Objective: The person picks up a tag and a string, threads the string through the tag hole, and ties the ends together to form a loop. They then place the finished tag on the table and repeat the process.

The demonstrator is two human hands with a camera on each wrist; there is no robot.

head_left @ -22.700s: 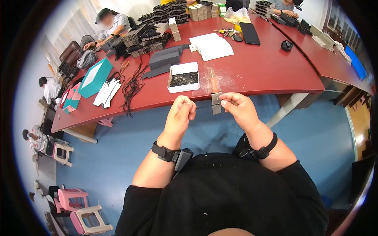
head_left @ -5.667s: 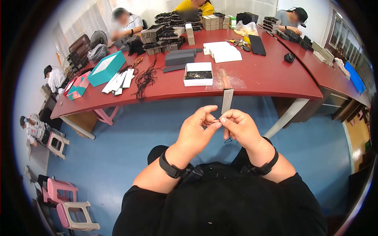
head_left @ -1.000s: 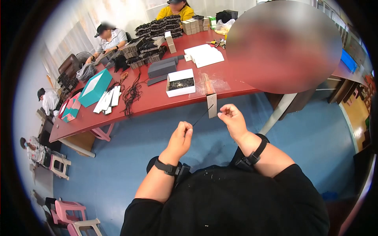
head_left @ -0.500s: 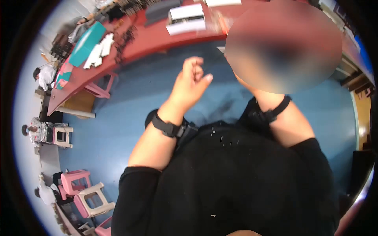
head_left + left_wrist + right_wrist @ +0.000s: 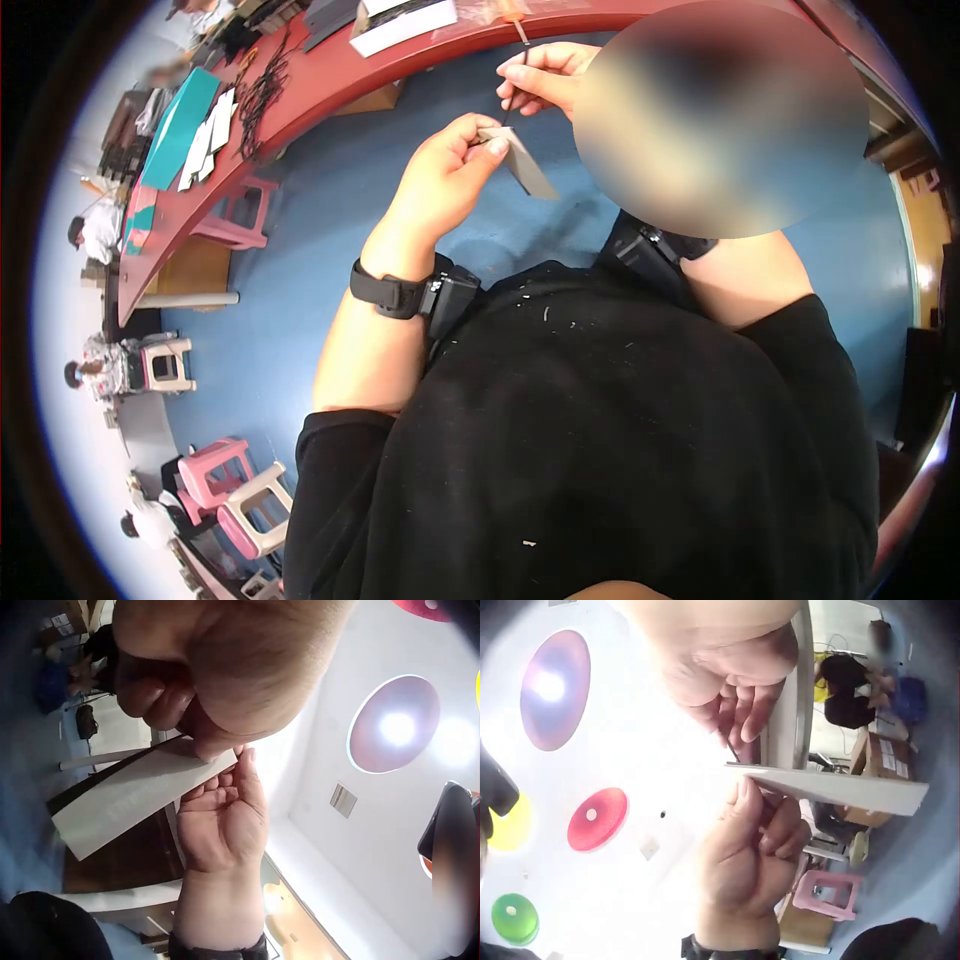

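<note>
My left hand (image 5: 445,175) pinches one end of a flat grey card tag (image 5: 530,170) between thumb and fingers, its free end slanting down to the right. From that pinched end a thin black cord (image 5: 508,108) runs up to my right hand (image 5: 545,78), whose thumb and curled fingers pinch it. In the right wrist view the tag (image 5: 847,787) shows edge-on above the left thumb (image 5: 746,795), with the cord (image 5: 733,751) rising to the right fingers. An orange-handled tool (image 5: 512,12) with a thin shaft juts from the table edge, just beyond the right hand.
The red table (image 5: 330,75) holds a white box (image 5: 405,28), black cords (image 5: 262,100), white cards (image 5: 208,145) and a teal box (image 5: 182,130). Stools (image 5: 215,470) stand at left on the blue floor. A blurred oval hides part of the right arm.
The tag, earlier at the tool on the table edge, is now in my left hand, nearer my body. The right hand has drawn the cord upward. The head view has tilted down.
</note>
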